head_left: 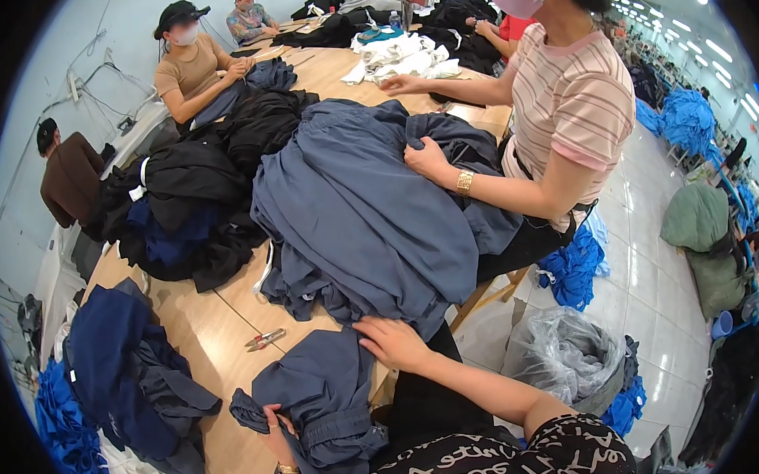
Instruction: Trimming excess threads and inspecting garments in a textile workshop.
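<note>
Grey-blue elastic-waist pants lie bunched on the near table edge in front of me, the gathered waistband toward my body. My left hand is closed on their left side, beside a folded-over end of the cloth; part of the hand is hidden. At the far right corner, my right hand rests with fingers stretched out over the fabric, where the pants meet a large heap of grey-blue garments. Red-handled thread snips lie on the wood just beyond the pants.
A co-worker in a striped shirt grips the heap's right side. Black garments are piled left of it, navy ones nearer me. A plastic-lined sack stands on the floor at right. Other people sit farther along the table.
</note>
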{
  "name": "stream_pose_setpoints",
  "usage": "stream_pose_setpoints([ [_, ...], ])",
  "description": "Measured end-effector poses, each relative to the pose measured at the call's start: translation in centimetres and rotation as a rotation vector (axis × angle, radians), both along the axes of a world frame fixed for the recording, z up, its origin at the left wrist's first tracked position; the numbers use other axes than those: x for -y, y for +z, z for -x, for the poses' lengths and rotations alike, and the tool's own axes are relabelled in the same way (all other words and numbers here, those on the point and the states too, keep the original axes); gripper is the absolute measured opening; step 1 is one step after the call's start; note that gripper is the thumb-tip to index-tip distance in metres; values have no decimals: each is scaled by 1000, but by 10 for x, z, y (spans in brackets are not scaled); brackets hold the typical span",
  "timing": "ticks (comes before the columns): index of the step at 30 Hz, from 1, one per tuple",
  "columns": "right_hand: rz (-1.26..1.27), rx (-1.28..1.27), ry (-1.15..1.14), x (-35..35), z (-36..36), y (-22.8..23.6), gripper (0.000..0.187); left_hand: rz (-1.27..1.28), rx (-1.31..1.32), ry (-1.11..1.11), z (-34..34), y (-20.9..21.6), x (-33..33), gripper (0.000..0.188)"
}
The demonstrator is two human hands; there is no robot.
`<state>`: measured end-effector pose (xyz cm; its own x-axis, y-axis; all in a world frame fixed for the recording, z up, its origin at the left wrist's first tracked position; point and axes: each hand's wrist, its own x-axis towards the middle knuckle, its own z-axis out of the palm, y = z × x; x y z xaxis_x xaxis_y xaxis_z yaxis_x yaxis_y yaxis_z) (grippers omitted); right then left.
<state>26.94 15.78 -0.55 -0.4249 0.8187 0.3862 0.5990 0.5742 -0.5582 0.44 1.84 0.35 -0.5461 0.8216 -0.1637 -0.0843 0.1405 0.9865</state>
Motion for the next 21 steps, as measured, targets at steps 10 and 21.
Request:
stream_pose_setpoints([
  [10,180,63,-62,-21,-12,-2,34,43,49,-1,0,-9,-7,36],
  [21,-73,-42,-103,-16,-9,-18,36,95,24,-101,26,-17,-14,42],
])
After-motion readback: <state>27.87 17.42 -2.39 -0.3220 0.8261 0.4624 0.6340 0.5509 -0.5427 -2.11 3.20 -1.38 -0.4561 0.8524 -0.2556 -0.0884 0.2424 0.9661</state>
